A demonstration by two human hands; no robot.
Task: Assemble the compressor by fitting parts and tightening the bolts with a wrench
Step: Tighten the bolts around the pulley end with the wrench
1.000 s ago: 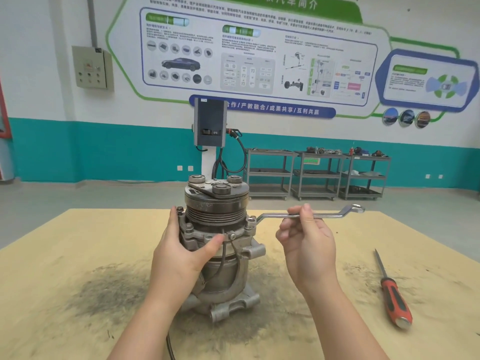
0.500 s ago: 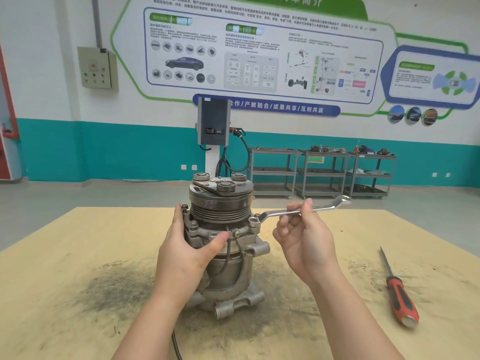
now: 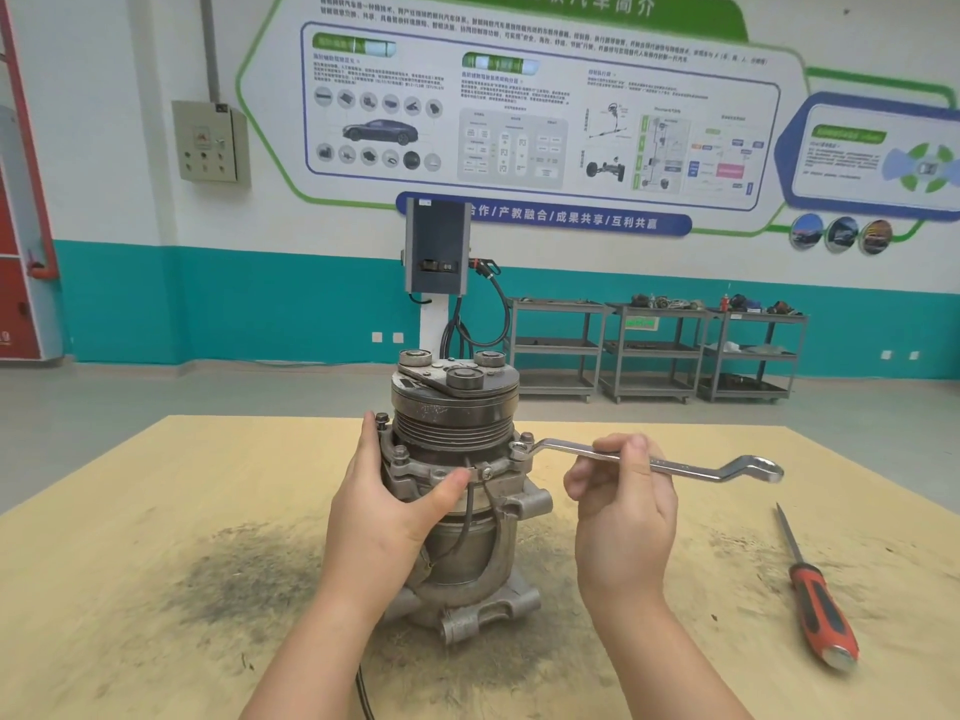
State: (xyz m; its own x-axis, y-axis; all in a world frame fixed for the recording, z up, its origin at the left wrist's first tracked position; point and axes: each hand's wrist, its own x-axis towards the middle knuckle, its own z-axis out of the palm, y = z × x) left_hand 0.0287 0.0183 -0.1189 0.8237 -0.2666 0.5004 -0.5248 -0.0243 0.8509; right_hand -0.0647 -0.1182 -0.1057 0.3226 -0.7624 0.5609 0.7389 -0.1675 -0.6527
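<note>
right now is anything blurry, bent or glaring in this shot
Head view: wide-angle bend bows the teal wall stripe and the table edge; compressor, wrench and both hands look sharp; soft even light, faint shadows, mild shine on the wrench, no harsh glare.

Left hand (image 3: 387, 517) grips the compressor (image 3: 457, 491); right hand (image 3: 621, 506) holds the wrench (image 3: 675, 466) on a bolt (image 3: 519, 449).
</note>
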